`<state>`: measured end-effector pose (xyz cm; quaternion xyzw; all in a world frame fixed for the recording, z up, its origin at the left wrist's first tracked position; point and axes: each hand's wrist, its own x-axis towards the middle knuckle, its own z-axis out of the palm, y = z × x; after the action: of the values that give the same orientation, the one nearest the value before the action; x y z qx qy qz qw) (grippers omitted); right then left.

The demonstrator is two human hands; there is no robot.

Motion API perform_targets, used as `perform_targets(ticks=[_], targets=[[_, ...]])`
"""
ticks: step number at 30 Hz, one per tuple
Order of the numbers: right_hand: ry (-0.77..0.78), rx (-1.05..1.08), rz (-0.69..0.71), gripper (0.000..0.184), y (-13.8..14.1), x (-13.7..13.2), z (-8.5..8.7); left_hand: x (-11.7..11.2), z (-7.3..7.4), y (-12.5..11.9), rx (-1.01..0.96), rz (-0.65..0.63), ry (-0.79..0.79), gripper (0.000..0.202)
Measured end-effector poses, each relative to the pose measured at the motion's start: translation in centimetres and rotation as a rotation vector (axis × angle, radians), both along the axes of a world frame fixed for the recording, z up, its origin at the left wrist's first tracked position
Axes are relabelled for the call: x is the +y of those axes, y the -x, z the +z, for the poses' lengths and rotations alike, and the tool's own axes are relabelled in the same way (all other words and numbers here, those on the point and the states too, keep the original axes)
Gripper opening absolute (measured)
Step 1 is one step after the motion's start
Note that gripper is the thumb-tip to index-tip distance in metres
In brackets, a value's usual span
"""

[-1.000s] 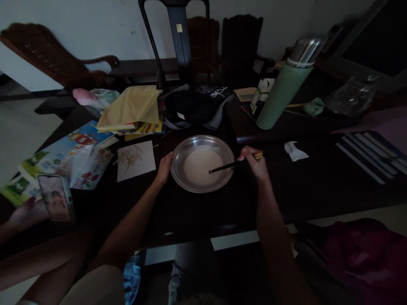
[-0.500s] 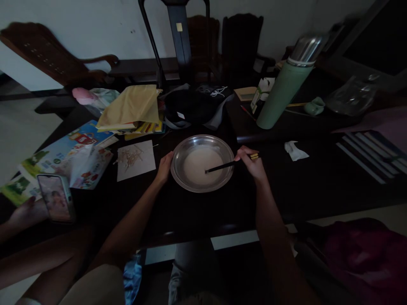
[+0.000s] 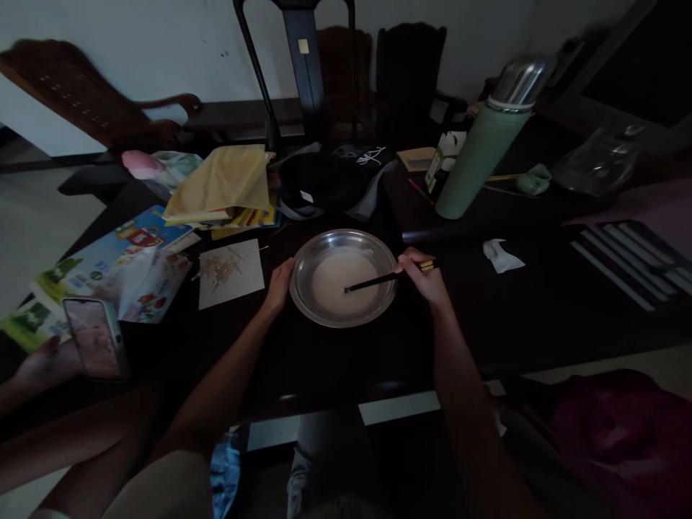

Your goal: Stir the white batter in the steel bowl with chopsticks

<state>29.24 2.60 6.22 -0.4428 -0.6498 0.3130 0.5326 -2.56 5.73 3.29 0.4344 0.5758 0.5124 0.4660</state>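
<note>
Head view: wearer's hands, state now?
Left hand: touching the rim of the round silver metal dish; grip can't be told.
Right hand: closed, holding slim black chopsticks with gold ends.

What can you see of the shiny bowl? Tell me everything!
The bowl is round, wide and silvery, and looks like metal. It has a rim all around and sloping sides. It sits upright on the dark table, and a pale, milky-looking liquid covers its bottom. The left hand is against its left edge. Black chopsticks in the right hand reach over its right side to the liquid; I can't tell whether they touch the rim.
</note>
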Motion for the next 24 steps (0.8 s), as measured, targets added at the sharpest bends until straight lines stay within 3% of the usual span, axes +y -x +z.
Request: perform_targets(ticks=[3, 8, 15, 17, 21, 24], targets=[[-0.053, -0.067, -0.003, 0.04, 0.4, 0.4, -0.1, 0.1, -0.2, 0.0, -0.014, 0.006, 0.004, 0.039], [-0.031, 0.039, -0.203, 0.048, -1.2, 0.2, 0.0, 0.2, -0.6, 0.2, -0.013, 0.003, -0.008, 0.04], [-0.009, -0.026, 0.042, 0.041, 0.4, 0.1, 0.1, 0.2, -0.5, 0.3, 0.014, -0.002, -0.016, 0.04], [-0.043, -0.048, 0.013, 0.04, 0.4, 0.3, 0.0, 0.2, -0.4, 0.2, 0.008, 0.003, -0.007, 0.04], [-0.052, 0.039, -0.184, 0.047, -1.0, 0.2, -0.1, 0.1, -0.2, 0.0, -0.015, 0.001, 0.005, 0.039], [-0.005, 0.103, -0.154, 0.05, -1.3, -0.1, 0.0, 0.1, -0.2, 0.0, -0.021, 0.006, 0.003, 0.039]])
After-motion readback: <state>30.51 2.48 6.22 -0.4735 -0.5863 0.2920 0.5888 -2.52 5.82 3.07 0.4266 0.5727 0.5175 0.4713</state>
